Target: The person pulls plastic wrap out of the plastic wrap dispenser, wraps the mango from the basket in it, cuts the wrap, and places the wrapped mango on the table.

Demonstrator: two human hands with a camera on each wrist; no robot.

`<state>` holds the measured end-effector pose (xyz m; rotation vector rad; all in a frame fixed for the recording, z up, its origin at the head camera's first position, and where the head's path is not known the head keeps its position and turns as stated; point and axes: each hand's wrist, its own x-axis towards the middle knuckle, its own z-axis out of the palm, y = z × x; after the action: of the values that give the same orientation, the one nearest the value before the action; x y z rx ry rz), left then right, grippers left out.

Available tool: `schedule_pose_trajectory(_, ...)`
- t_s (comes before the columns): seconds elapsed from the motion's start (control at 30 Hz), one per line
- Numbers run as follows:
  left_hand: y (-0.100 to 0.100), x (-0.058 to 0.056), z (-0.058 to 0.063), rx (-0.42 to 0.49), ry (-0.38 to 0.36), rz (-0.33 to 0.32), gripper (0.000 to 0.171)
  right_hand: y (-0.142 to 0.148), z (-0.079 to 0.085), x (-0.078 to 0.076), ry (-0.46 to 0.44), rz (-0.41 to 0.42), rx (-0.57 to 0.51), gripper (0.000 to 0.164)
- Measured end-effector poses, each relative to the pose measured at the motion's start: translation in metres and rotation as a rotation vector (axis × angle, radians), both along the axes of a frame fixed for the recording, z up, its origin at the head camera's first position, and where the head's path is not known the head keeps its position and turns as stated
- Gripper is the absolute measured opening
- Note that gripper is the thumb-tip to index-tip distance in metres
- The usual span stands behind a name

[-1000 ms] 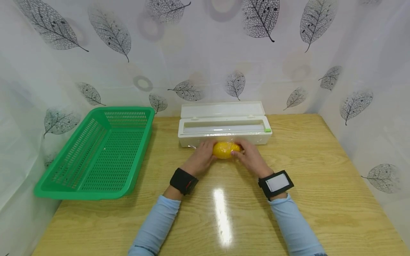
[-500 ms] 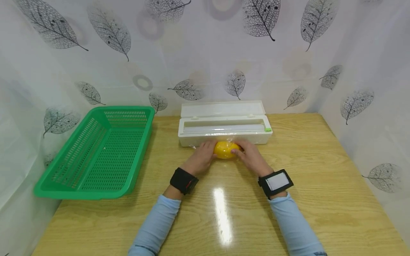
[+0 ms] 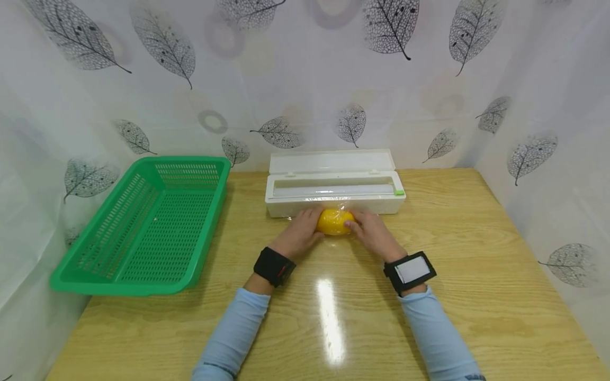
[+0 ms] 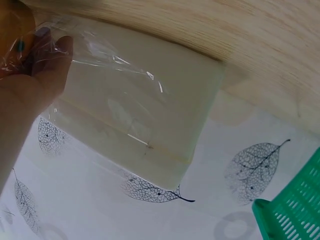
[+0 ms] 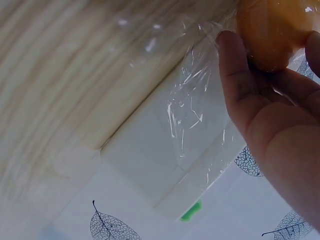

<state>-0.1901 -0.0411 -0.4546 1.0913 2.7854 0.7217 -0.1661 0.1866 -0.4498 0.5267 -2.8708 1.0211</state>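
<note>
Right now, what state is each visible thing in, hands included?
Yellow object: gripped from both sides
Left hand: gripping yellow object
Right hand: gripping yellow object
Clear film: crinkled, over yellow object
White box: lid open
White roll: inside white box
Green basket: upright, open-topped

Pale sheeting [image 3: 305,84] hung behind the desk [image 3: 495,317] and along its left and right sides, printed with dark, skeletal leaves [image 3: 389,24] and faint grey rings [image 3: 213,121]; whether it was cloth or plastic was hard to tell. Soft folds showed in it, with greyish shade near the far right corner. The desk had yellowish wood grain and a glossy top, where a narrow white streak of reflected light [image 3: 330,323] shone.
</note>
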Motion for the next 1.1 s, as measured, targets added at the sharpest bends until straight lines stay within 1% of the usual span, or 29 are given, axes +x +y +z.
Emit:
schedule_pose_trajectory(0.13,0.0002,0.0011,0.0002,-0.007,0.030,-0.004,0.054,0.0004,0.0012,0.0017,-0.019,0.023,-0.014,0.039)
schedule_pose_trajectory(0.33,-0.0010,0.0017,0.0007,-0.017,0.039,-0.008,0.054,0.0013,-0.0002,-0.0001,-0.079,0.038,-0.039,0.047)
schedule_pose_trajectory(0.5,-0.0008,0.0017,-0.0002,-0.024,0.042,-0.005,0.054,0.0030,-0.0029,-0.0006,-0.061,0.027,-0.022,0.045)
schedule_pose_trajectory(0.73,-0.0001,0.0022,-0.0002,-0.034,0.040,-0.004,0.055,0.0032,-0.0020,0.0001,-0.064,0.010,-0.020,0.047)
schedule_pose_trajectory(1.1,0.0007,0.0024,0.0004,-0.052,0.018,-0.001,0.054,0.0030,-0.0022,-0.0016,-0.052,0.018,-0.033,0.039)
